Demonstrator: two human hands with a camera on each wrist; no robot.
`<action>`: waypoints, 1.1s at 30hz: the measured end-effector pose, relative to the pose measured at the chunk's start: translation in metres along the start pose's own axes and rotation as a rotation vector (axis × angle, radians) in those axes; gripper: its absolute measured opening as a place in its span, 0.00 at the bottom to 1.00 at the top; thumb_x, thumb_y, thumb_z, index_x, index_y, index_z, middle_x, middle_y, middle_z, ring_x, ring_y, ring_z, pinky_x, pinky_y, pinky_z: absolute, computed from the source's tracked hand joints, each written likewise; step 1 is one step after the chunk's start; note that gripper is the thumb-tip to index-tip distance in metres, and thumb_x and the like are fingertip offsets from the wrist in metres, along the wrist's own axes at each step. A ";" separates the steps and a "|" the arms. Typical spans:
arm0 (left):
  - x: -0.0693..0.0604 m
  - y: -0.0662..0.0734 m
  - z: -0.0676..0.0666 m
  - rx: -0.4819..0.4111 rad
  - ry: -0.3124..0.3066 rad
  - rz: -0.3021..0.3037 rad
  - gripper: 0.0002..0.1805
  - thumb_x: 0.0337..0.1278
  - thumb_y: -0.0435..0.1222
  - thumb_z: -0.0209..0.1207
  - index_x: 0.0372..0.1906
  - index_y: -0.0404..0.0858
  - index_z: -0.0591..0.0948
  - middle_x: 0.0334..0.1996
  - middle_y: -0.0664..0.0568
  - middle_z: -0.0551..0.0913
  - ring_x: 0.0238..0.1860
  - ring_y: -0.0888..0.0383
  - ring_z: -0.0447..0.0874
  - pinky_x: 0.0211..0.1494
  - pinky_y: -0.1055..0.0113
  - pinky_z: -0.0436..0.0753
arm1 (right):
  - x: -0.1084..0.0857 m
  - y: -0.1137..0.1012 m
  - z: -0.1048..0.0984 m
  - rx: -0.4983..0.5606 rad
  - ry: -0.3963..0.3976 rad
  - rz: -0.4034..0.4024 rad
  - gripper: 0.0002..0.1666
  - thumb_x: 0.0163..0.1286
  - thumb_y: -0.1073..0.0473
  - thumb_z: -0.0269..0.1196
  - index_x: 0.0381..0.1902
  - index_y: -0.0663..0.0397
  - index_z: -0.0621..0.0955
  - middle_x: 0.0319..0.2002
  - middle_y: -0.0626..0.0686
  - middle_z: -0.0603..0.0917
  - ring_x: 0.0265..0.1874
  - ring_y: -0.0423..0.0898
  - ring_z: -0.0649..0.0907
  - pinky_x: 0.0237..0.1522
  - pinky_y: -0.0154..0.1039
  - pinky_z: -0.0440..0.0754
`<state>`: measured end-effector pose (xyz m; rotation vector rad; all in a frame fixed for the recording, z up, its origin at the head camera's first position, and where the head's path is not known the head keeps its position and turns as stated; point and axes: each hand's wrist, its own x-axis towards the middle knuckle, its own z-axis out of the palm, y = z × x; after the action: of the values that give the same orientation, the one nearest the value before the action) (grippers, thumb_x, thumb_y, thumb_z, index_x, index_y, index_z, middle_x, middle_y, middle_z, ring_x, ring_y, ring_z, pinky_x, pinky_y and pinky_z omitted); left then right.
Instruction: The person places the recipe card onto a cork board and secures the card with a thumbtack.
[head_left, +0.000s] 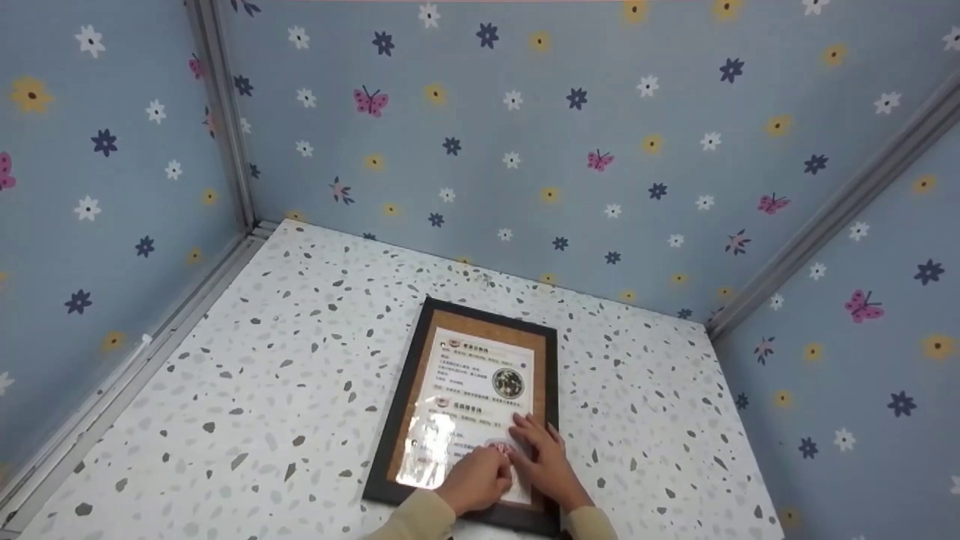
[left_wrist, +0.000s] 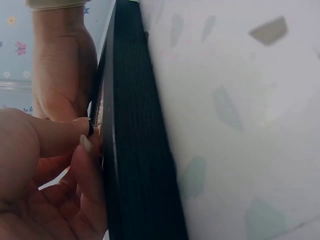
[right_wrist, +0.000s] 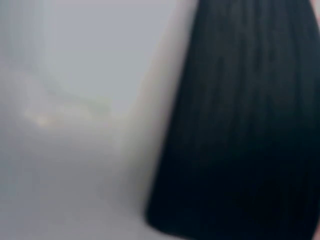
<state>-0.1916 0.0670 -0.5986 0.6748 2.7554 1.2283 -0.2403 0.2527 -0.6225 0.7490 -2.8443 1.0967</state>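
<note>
A laminated sheet with printed text and a round food photo lies on a cork board with a black frame. At the sheet's lower right, my left hand is curled, its knuckles over the sheet. In the left wrist view, the left thumb and a finger pinch a dark-headed push pin, its thin metal point towards the board. My right hand rests on the sheet's right edge with fingers extended. The right wrist view shows a blurred black frame edge but no clear fingers.
The board lies on a speckled white tabletop. A purple pin head shows at the sheet's upper right. Flowered blue panels with grey metal rails stand around the table's back and sides.
</note>
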 end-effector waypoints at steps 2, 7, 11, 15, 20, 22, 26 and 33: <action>-0.001 0.000 -0.002 0.001 -0.020 0.005 0.07 0.41 0.30 0.66 0.19 0.46 0.83 0.18 0.65 0.75 0.22 0.65 0.72 0.29 0.70 0.74 | 0.000 0.000 0.001 -0.002 0.003 -0.008 0.22 0.68 0.55 0.65 0.57 0.58 0.81 0.67 0.57 0.73 0.70 0.62 0.65 0.68 0.65 0.47; 0.000 0.001 -0.002 0.010 -0.059 -0.022 0.06 0.42 0.33 0.67 0.20 0.46 0.84 0.18 0.65 0.75 0.22 0.65 0.72 0.29 0.69 0.75 | 0.001 0.002 0.002 -0.021 0.027 -0.037 0.21 0.68 0.56 0.66 0.56 0.58 0.81 0.66 0.58 0.74 0.69 0.62 0.67 0.67 0.65 0.49; 0.000 0.003 0.001 0.031 -0.028 -0.053 0.06 0.43 0.33 0.65 0.19 0.46 0.82 0.19 0.64 0.75 0.22 0.64 0.73 0.28 0.67 0.75 | 0.001 0.002 0.003 -0.031 0.034 -0.056 0.21 0.68 0.56 0.66 0.56 0.59 0.81 0.66 0.59 0.74 0.68 0.64 0.67 0.66 0.67 0.50; 0.001 0.006 0.004 0.047 -0.011 -0.087 0.07 0.45 0.34 0.65 0.19 0.47 0.80 0.19 0.63 0.75 0.22 0.63 0.73 0.27 0.65 0.75 | 0.000 0.001 0.002 -0.024 0.022 -0.031 0.22 0.67 0.55 0.67 0.56 0.58 0.81 0.66 0.59 0.74 0.68 0.63 0.67 0.67 0.66 0.50; 0.002 0.009 0.008 0.085 -0.026 -0.080 0.07 0.47 0.36 0.66 0.19 0.47 0.82 0.20 0.61 0.76 0.22 0.62 0.74 0.28 0.63 0.76 | 0.000 0.001 0.001 -0.025 0.029 -0.048 0.22 0.67 0.55 0.67 0.56 0.58 0.81 0.66 0.59 0.74 0.68 0.63 0.67 0.67 0.66 0.49; 0.003 0.010 0.008 0.089 -0.033 -0.075 0.07 0.48 0.36 0.67 0.20 0.47 0.83 0.21 0.61 0.78 0.23 0.62 0.75 0.29 0.63 0.76 | 0.000 0.001 0.001 -0.027 0.040 -0.070 0.21 0.67 0.56 0.67 0.55 0.59 0.81 0.66 0.60 0.74 0.67 0.64 0.68 0.66 0.68 0.50; 0.003 0.011 0.009 0.094 -0.030 -0.077 0.06 0.48 0.37 0.68 0.21 0.47 0.84 0.22 0.61 0.78 0.24 0.62 0.75 0.29 0.62 0.76 | -0.001 0.002 0.002 -0.029 0.057 -0.101 0.21 0.66 0.58 0.67 0.55 0.59 0.81 0.65 0.61 0.75 0.67 0.65 0.69 0.65 0.69 0.52; 0.003 0.011 0.008 0.055 -0.074 -0.096 0.06 0.50 0.36 0.67 0.23 0.48 0.82 0.20 0.64 0.75 0.23 0.64 0.73 0.29 0.64 0.75 | -0.001 0.003 0.001 -0.015 0.018 -0.046 0.22 0.67 0.56 0.67 0.56 0.57 0.80 0.67 0.58 0.73 0.69 0.62 0.67 0.67 0.66 0.49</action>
<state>-0.1888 0.0806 -0.5960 0.5726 2.7351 1.0900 -0.2407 0.2539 -0.6253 0.7958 -2.8027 1.0688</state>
